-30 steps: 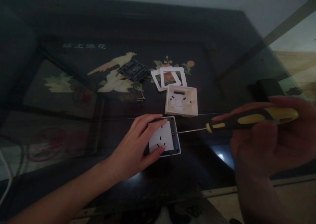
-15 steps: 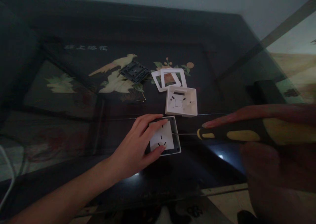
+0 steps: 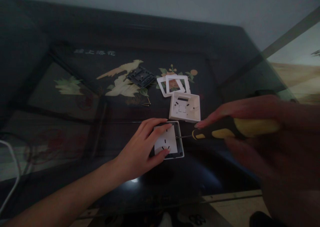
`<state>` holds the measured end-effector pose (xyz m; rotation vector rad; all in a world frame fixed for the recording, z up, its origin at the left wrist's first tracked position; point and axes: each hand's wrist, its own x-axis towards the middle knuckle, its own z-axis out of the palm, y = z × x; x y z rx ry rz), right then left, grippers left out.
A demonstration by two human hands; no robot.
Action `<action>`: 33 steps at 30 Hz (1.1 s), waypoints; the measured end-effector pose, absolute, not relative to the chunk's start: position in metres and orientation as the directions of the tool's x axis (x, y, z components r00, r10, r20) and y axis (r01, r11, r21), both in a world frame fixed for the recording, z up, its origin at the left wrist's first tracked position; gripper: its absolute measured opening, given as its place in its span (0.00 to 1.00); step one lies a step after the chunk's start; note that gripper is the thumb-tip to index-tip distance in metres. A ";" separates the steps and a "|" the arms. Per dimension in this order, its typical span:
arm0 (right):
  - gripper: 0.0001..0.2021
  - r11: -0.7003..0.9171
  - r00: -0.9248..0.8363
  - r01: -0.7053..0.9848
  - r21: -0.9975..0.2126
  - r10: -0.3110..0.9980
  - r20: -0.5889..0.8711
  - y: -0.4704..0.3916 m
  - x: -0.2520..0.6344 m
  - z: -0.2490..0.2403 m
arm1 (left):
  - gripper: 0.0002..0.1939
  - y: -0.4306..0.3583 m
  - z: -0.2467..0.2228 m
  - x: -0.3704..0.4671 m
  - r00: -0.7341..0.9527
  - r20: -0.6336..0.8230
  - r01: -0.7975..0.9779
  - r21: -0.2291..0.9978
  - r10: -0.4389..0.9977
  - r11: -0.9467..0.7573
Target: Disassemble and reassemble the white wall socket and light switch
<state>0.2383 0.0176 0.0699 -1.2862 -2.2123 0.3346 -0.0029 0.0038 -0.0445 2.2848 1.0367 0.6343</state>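
A wall socket (image 3: 172, 142) with a white face and dark surround lies on the glossy dark table. My left hand (image 3: 147, 140) grips it from the left, fingers over its top and thumb on its lower face. In my right hand (image 3: 260, 147) is a screwdriver (image 3: 222, 132) with a black and yellow handle, held almost level. Its thin shaft reaches left, and the tip meets a small screw spot at the socket's right edge. My right index finger lies stretched along the handle. A white mounting box (image 3: 185, 107), hollow side up, sits just beyond the socket.
Two white frames (image 3: 177, 77) overlap behind the box. A dark plastic mounting plate (image 3: 141, 77) lies farther left, with several loose screws (image 3: 147, 103) in front of it. A white cable (image 3: 15, 173) hangs at the left edge. The table's front edge runs below my hands.
My right hand and the screwdriver have shifted left and the handle now tilts slightly upward to the right. The whole view has moved a little. My left hand keeps its hold on the socket.
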 end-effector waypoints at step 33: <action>0.11 0.584 -0.427 0.688 -0.431 0.806 0.411 0.017 0.225 0.100 | 0.30 0.000 -0.046 -0.003 0.553 0.197 0.518 0.680 0.809 -0.519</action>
